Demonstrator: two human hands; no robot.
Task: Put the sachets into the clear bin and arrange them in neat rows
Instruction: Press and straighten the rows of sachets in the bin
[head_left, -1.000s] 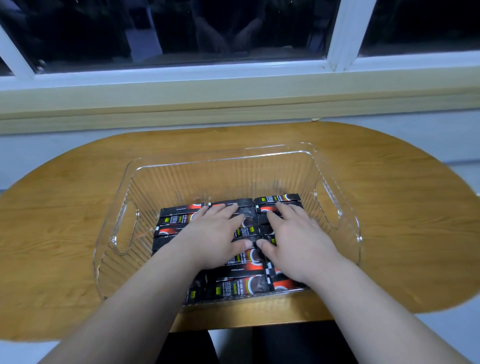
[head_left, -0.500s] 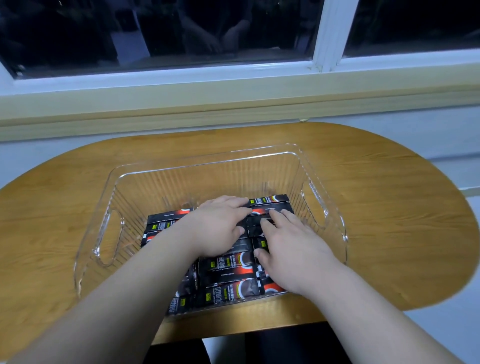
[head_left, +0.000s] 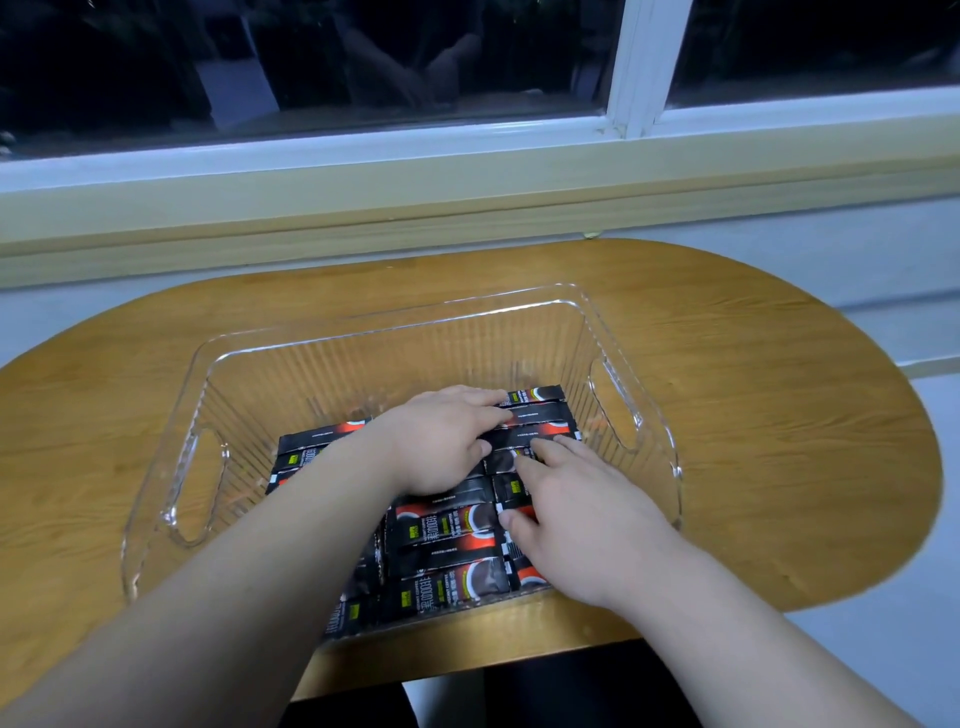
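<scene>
Inside the clear bin (head_left: 363, 358), left hand (head_left: 441, 447) and right hand (head_left: 576, 514) press sachets (head_left: 447, 527), seemingly flat-fingered.

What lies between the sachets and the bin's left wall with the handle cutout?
Nothing: the head view shows a bare strip of bin floor between the sachets and the clear bin's left wall.

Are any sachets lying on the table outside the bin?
No, every sachet in view lies inside the bin, on its floor.

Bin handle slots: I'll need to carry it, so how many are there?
2: left slot at the left end, right slot at the right end. Neither is hidden.
</scene>
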